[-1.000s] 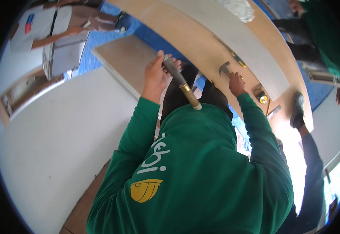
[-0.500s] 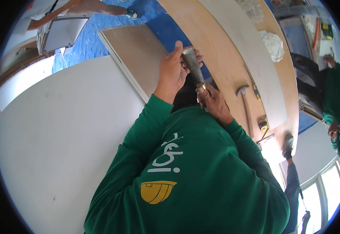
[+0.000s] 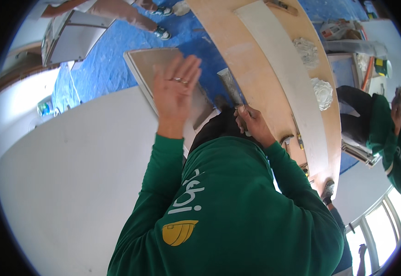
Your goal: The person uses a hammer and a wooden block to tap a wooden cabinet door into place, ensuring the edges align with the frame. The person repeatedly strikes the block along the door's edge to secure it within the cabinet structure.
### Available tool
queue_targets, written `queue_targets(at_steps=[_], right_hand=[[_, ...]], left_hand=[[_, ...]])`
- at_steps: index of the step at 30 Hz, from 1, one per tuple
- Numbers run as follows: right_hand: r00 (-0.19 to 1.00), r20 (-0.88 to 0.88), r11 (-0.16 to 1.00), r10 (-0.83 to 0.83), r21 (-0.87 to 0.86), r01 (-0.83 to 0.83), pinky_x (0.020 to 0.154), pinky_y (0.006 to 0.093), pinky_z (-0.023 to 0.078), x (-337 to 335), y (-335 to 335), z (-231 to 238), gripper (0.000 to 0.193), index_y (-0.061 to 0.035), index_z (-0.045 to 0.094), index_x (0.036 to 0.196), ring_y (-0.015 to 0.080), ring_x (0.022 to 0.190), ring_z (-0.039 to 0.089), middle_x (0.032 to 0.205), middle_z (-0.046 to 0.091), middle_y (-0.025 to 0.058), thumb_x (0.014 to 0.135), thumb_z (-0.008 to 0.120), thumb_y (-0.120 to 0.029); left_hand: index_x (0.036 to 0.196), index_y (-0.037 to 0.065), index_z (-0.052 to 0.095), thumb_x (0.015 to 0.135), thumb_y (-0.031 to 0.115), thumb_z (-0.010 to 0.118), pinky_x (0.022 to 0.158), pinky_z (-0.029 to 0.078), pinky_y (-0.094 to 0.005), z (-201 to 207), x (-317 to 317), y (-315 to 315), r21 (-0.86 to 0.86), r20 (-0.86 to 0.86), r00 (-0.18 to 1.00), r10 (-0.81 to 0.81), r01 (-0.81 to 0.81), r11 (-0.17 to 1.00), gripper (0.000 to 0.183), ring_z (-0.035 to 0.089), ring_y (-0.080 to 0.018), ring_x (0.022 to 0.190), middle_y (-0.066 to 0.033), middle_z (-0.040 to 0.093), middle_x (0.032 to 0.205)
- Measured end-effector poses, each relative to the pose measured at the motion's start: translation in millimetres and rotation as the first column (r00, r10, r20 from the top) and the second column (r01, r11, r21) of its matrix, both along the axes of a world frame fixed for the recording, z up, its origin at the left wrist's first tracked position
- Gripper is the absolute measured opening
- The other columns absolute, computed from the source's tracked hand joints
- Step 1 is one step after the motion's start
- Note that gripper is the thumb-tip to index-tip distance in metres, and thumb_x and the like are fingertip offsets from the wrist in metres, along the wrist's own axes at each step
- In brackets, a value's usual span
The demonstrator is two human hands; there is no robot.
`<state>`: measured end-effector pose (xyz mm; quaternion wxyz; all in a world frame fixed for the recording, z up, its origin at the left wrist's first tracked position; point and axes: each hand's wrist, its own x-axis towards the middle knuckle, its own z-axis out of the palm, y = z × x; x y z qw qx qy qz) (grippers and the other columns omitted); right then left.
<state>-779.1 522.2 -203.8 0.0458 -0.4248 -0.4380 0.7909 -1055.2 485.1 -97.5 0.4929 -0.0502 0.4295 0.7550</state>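
Note:
My right hand (image 3: 254, 125) is closed round the handle of a putty knife (image 3: 230, 86), beside the near edge of the wooden table. Its grey metal blade widens away from my fingers and points up the view. My left hand (image 3: 176, 99) is raised and open, its palm showing, the fingers slightly blurred and a ring on one of them. It holds nothing and is apart from the blade. Behind it, light flat boards (image 3: 140, 69) are partly hidden.
On the wooden table (image 3: 241, 55) lie a long pale board (image 3: 297, 96), a hammer (image 3: 287, 141) and crumpled white lumps (image 3: 322, 93). A large white panel (image 3: 71, 156) stands at left. Blue sheeting (image 3: 113, 60) covers the floor. A person in green (image 3: 379, 124) is at right; another person's shoes (image 3: 162, 33) show at top left.
My left hand has let go of the putty knife's blade and moved left, opening out. The right hand keeps the handle. My view has shifted; more of the table's far end shows.

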Motion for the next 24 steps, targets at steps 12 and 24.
queue_targets(at_steps=[12,24], right_hand=[[0.667,0.743,0.64,-0.052,0.538,-0.549,0.095,0.0667,0.053,29,109,-222,0.043,-0.0101,0.068,0.123,0.045,0.118,0.068,0.122,0.07,0.0202,0.099,0.068,-0.046],[0.611,0.788,0.677,-0.072,0.489,-0.55,0.099,0.0576,0.056,2,158,-199,0.041,-0.0077,0.069,0.124,0.0405,0.123,0.068,0.126,0.069,0.0172,0.098,0.071,-0.039]], left_hand=[[0.139,-0.005,0.067,0.107,0.039,0.074,0.1,0.063,-0.0475,-131,-78,-34,-0.595,-0.042,0.768,-0.639,0.495,0.633,0.054,0.078,-0.0337,0.114,-0.0211,0.078,0.127],[0.138,-0.004,0.066,0.11,0.032,0.068,0.093,0.063,-0.0408,-82,-144,97,-0.632,-0.021,0.695,-0.719,0.547,0.548,0.046,0.077,-0.0294,0.109,-0.02,0.075,0.123]])
